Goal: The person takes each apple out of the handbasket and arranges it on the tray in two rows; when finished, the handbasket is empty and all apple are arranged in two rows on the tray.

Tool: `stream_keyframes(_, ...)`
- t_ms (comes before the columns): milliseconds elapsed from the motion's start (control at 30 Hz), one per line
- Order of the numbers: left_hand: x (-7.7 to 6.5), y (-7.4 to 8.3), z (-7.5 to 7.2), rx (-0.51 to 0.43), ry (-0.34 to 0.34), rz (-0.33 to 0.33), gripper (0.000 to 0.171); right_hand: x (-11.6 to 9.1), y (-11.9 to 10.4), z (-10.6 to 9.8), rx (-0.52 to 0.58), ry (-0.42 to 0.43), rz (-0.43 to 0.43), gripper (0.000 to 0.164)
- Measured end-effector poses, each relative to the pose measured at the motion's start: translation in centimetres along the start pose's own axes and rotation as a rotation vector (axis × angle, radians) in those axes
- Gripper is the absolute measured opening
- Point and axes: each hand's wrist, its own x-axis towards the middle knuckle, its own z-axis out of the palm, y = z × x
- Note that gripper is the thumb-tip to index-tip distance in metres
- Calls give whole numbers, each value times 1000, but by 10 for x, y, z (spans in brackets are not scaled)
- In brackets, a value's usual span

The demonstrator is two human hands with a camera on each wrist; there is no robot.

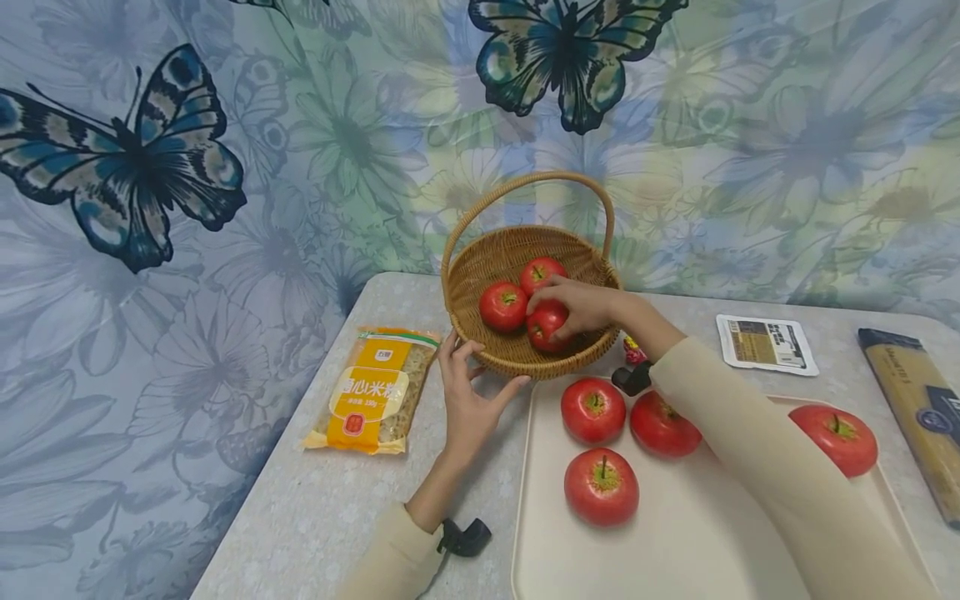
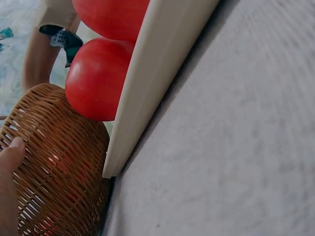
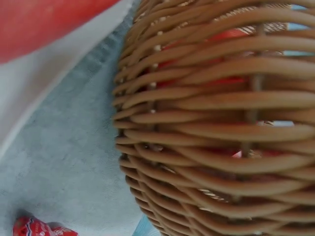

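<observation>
A wicker basket (image 1: 510, 364) with an arched handle stands at the back of the table, tilted towards me. My left hand (image 1: 471, 408) holds its front left side, fingers at the rim and thumb spread along the lower wall; the left wrist view shows the thumb (image 2: 12, 153) against the weave. Inside the basket, my right hand (image 1: 585, 304) grips a red apple (image 1: 546, 327) from above. Two other apples, one at the left (image 1: 502, 307) and one behind (image 1: 542, 272), lie beside it. Basket weave hides the right hand in the right wrist view.
A cream tray (image 1: 525, 500) holds several red apples (image 1: 602, 487), partly behind the right sleeve. An orange bag of grains (image 1: 372, 392) lies left. A white label-faced pack (image 1: 767, 343) and a long brown packet (image 1: 911, 417) lie right. A small red wrapper (image 3: 39, 227) sits near the basket.
</observation>
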Motion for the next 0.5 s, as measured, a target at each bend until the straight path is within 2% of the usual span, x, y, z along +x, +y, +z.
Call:
stream_keyframes(100, 0, 0, 0, 0, 5, 3, 68, -4, 1, -4, 27, 54, -34, 50)
stream_keyframes(233, -1, 1, 1, -7, 8, -23, 70, -17, 0, -11, 69, 159, -94, 50)
stream_keyframes(367, -2, 1, 1, -4, 8, -41, 70, -40, -8, -21, 121, 235, -138, 50)
stream_keyframes(500, -1, -1, 1, 11, 20, -33, 68, -69, -19, -28, 190, 277, -152, 51)
